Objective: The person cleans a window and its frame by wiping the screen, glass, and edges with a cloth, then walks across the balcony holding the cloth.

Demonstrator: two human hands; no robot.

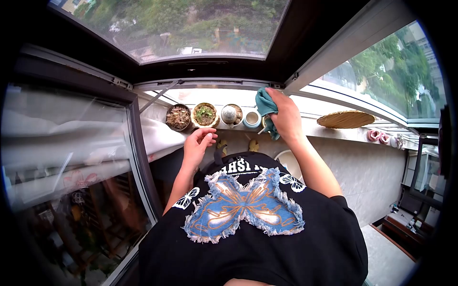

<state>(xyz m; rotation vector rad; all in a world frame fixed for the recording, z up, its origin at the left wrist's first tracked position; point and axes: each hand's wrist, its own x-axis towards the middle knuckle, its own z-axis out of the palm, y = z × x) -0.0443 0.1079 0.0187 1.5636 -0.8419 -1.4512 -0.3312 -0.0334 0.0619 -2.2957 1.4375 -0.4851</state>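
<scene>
Right hand (287, 114) grips a wadded green cloth (265, 102) by the window frame (214, 85), likely bunched for a firmer hold; left hand (194, 149) is loosely open, just beside potted plants (205, 114) lined along the sill (311, 127), probably for light.

The cloth (265, 103) is showing teal. Near, the black shirt (310, 238) is displaying a blue butterfly patch (244, 205) with orange line patterns, and white lettering (241, 166). Far, one pot (251, 127) is showing pale blue; right, a woven disc (346, 119) is looking golden-tan; left, the curtain (160, 136) is showing white.
</scene>
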